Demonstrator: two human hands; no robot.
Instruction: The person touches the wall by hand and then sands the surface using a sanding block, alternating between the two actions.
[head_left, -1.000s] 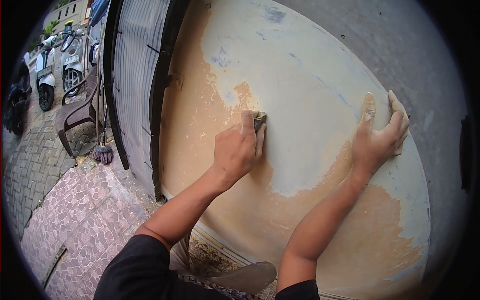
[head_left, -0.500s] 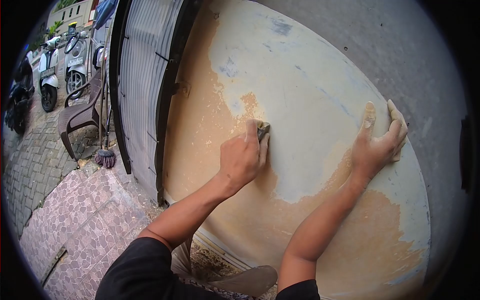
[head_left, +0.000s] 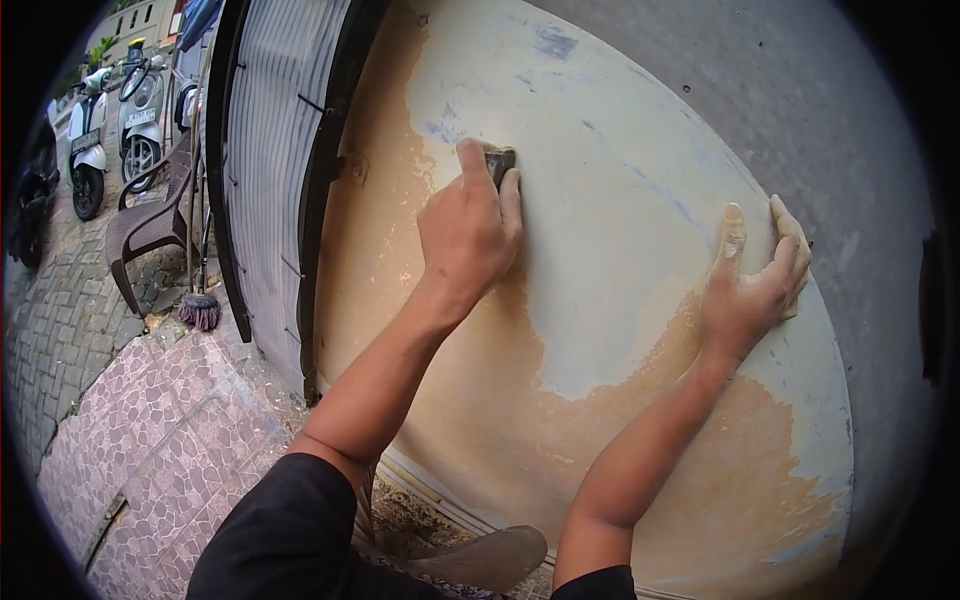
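My left hand (head_left: 468, 225) is closed around a small dark grey block (head_left: 498, 162) and presses it against a large curved panel (head_left: 620, 330). The block's exact kind is hard to make out; only its dark end shows between thumb and fingers. A pale grey-white coat with ragged borders covers much of the panel, with tan-orange areas around it and bluish scuffs near the top. At the panel's right rim rests my right hand (head_left: 755, 275), thumb stretched along the surface and fingers spread at the edge. Pale dust coats its thumb and fingers.
A ribbed translucent sheet in a black frame (head_left: 325, 190) stands close along the panel's left side. Beyond it are a brown plastic chair (head_left: 150, 235), a broom (head_left: 199, 310) and parked scooters (head_left: 88, 150). Patterned tiles (head_left: 150, 430) lie at lower left.
My left hand has slid up and slightly left over the panel with the dark block. My right hand keeps its place on the rim. The view has shifted slightly.
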